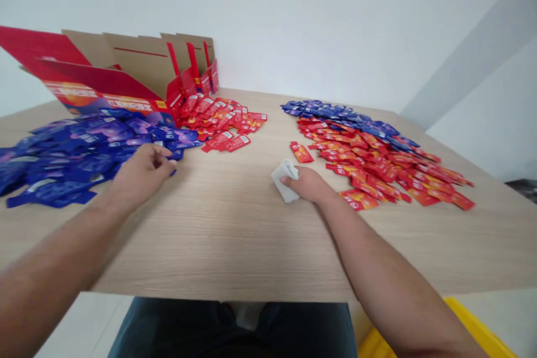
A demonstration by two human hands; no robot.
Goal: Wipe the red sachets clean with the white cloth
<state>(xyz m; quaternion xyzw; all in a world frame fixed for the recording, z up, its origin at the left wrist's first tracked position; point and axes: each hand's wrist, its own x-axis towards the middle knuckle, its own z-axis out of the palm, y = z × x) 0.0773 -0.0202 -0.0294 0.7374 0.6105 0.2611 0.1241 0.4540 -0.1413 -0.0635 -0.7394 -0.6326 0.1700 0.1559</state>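
My left hand [146, 170] is at the right edge of a heap of blue flat packets [79, 148]. Its thumb and forefinger are pinched together, and the corner of a blue packet [173, 172] shows at their tips. Near the middle of the table, my right hand [309, 183] grips a small folded whitish-grey bundle [286, 180], thumb on top. What the bundle is made of is unclear. Just beyond that hand lies a single red packet [301, 152], apart from the large red pile [377, 165] on the right.
Open red cardboard boxes [126, 86] stand in a row at the back left. A smaller red pile [222, 120] lies beside them. More blue packets [344, 114] lie behind the right-hand red pile. Something yellow [478, 324] is below the table [235, 240] at right.
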